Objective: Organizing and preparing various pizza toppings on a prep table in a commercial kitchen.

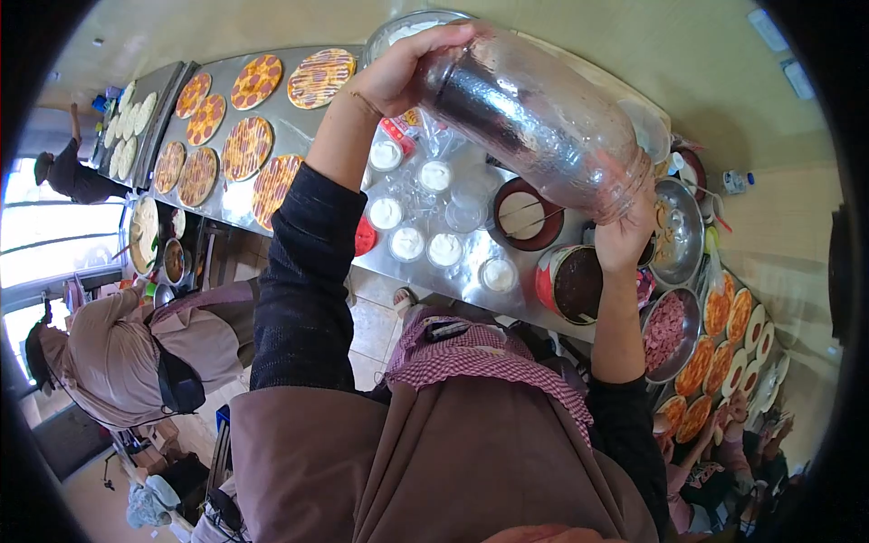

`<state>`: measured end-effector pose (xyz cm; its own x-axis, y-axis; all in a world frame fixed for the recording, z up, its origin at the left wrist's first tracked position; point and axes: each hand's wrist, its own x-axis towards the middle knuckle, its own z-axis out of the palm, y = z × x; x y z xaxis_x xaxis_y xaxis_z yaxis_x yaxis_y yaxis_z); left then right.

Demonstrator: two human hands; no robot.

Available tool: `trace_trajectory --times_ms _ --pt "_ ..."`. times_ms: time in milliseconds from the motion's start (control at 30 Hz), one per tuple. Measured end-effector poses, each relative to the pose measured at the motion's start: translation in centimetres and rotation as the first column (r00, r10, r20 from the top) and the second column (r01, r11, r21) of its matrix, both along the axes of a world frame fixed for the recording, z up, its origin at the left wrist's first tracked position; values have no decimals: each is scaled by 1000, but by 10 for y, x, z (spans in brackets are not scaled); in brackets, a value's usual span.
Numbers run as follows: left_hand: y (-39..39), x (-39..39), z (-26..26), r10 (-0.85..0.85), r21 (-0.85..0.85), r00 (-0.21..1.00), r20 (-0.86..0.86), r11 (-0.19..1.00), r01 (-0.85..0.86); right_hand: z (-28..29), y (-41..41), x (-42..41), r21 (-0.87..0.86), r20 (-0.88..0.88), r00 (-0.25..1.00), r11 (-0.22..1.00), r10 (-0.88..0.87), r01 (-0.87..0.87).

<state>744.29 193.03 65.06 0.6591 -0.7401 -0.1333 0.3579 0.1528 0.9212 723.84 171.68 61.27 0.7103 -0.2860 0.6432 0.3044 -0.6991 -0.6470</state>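
Note:
Both my hands hold a large clear plastic jar (523,115), tilted above the metal table. My left hand (397,71) grips its upper-left end. At the threaded mouth, lower right, is my right hand (628,227), its fingers partly hidden behind the plastic. The jar's wall looks smeared and shiny. Below it stand several small clear cups of white cream, one cup (446,250) near the table's front edge. A brown bowl (528,214) holds something pale with metal utensils across it. Closer to me is a large open tin (570,282) with dark contents.
Several topped pizzas (248,148) lie on the metal table (448,288) to the left. To the right are a steel bowl of pink chopped meat (671,332), another steel bowl (679,231) and sauced pizza bases (694,366). People (129,353) stand at left and lower right.

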Motion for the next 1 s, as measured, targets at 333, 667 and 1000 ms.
trace_trajectory --times_ms 333,667,1000 --pt "-28 5 27 -84 218 956 281 976 22 -21 -20 -9 205 83 995 977 49 -65" --pt "-42 12 41 -178 212 970 165 967 142 -16 -17 -14 229 113 993 972 24 -50" --pt "-52 12 53 -193 215 949 251 966 140 -10 -18 -8 448 187 980 883 62 -141"
